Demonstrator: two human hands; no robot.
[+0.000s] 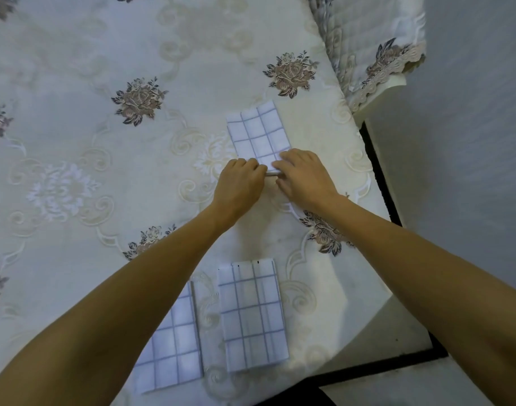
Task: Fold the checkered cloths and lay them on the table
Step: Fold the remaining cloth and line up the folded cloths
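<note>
Cream damask fabric with woven scrolls and embroidered brown-grey roses covers our worktop (75, 68), its surface smooth and faintly glossy; at the far right corner a quilted, lace-edged cover (365, 48) drapes over a white ledge beside a plain grey wall. We press our left hand (239, 186) and right hand (305, 178) side by side onto the near edge of a white cotton cloth with thin grey checks (258, 131), fingers curled down and pinching its folded hem. Closer to us lie two more folded checkered cloths, one rectangular stack (252, 315) fully visible, the other (172, 344) partly hidden under our left forearm. We read no writing anywhere.
</note>
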